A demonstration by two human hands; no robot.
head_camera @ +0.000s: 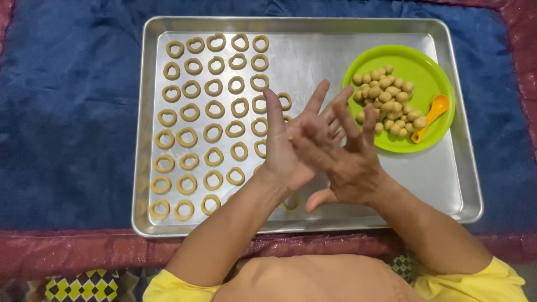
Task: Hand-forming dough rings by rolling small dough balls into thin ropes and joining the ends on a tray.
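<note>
Dough rolled between palms above a part-filled tray.

The left hand (288,148) and right hand (347,156) are pressed together, fingers spread; any dough between them is hidden. Dough rings (212,112) are laid across the tray's (313,50) left half; dough balls (387,100) remain on the green plate (417,59), far right.

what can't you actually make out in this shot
- Head view: whether any dough lies between the palms; the left hand and right hand press together and cover it.
- Dough rings under the hands and forearms on the baking tray: their count is hidden.
- Lower balls in the dough ball pile on the green plate: covered by upper ones.
</note>
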